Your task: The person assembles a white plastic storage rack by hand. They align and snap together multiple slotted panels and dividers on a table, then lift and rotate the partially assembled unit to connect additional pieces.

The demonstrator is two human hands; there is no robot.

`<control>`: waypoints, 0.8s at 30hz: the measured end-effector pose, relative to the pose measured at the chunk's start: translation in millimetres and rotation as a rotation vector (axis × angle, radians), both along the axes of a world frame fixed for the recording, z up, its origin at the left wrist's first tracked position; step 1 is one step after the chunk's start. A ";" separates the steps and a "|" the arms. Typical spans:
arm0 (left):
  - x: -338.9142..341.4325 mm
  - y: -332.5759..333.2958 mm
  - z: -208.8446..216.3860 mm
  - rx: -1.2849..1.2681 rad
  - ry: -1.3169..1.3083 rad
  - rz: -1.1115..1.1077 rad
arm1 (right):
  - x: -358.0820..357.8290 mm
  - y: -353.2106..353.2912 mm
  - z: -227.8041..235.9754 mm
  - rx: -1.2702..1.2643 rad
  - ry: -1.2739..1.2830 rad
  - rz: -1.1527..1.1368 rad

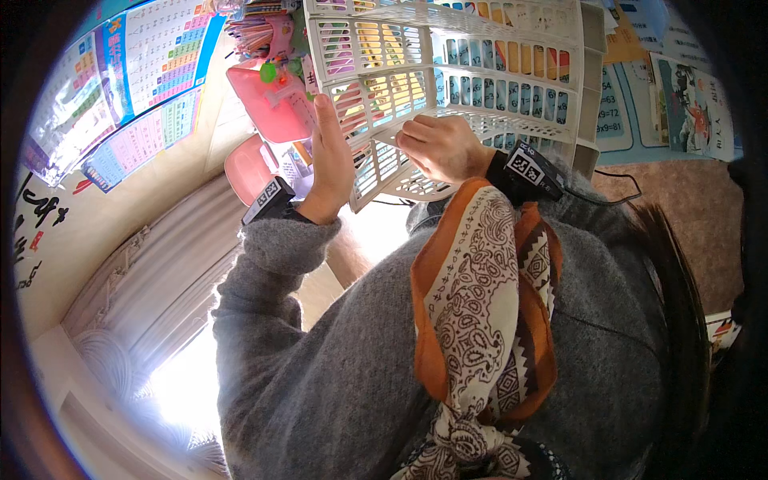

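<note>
A white slotted plastic basket rack [504,70] with several tiers stands in front of me, tipped so that I look into its open side. My left hand [332,164] lies along the rack's left outer wall, fingers stretched out and upright. At the rack's near edge is my right hand [444,148], its fingers curled into a pinch close to the slotted panel. A small pale edge shows at those fingertips, but I cannot tell whether it is part of the rack or a separate thing. Each wrist wears a black strap with a marker block.
Left of the rack stand a pink container [272,104] and a bunch of pens [252,44]. A blue printed mat [620,108] and a book [692,108] lie to the right. A black cable [636,182] trails from my right wrist. Posters [164,56] and a curtain [160,248] are at far left.
</note>
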State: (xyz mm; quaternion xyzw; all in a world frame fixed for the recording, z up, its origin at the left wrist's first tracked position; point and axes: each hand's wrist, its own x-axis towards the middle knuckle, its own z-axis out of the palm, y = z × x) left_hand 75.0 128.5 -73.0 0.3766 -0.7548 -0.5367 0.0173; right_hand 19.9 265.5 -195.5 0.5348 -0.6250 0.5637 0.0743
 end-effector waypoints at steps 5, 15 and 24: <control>4.5 -10.5 -2.0 0.041 -0.011 0.026 | -1.7 -1.8 16.0 0.217 -0.001 0.012; -20.5 -31.3 21.1 0.174 0.062 -0.110 | -67.5 10.9 39.0 0.175 0.193 -0.316; -60.7 -45.9 7.0 0.071 0.001 -0.034 | -51.7 -33.6 20.9 0.341 0.000 -0.109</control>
